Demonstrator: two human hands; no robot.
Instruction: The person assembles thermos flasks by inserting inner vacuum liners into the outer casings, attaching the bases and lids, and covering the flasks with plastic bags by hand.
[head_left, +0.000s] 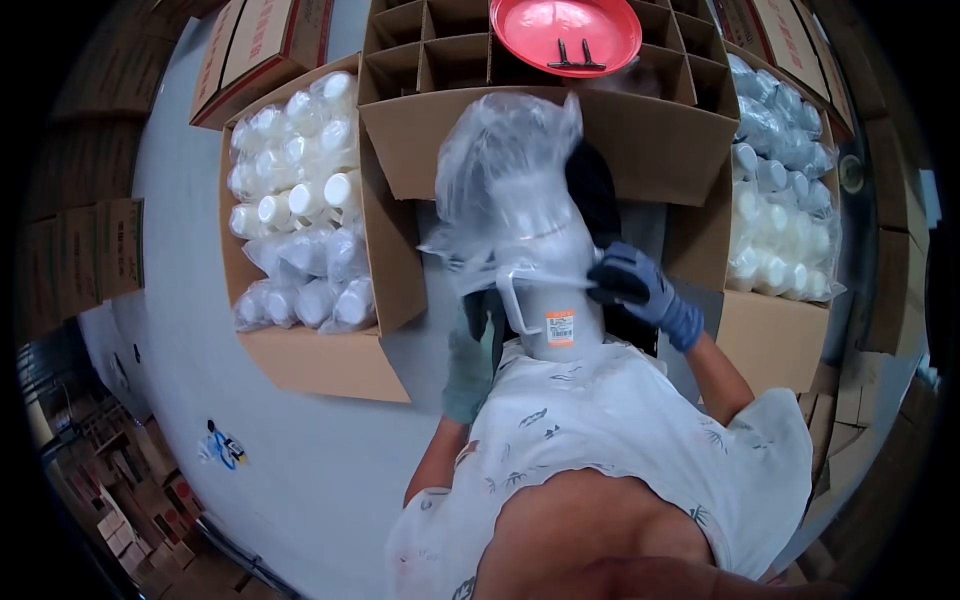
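A pale plastic jug (pixel 565 300) with a handle and an orange-and-white label stands against my body. Clear plastic film (pixel 505 150) covers its upper part and spreads out to the left. My right hand (pixel 640 290), in a blue-grey glove with dark fingertips, is closed at the film's edge on the jug's right side. My left hand (pixel 474 355), in a grey-green glove, is beside the jug's lower left; its fingers are mostly hidden behind the jug and film.
Ahead is a divided cardboard box (pixel 540 135) with a red plastic dish (pixel 600 20) on it, holding two small dark pieces. Open boxes of wrapped white-capped containers stand left (pixel 400 250) and right (pixel 695 235). Blue litter (pixel 228 447) lies on the floor at left.
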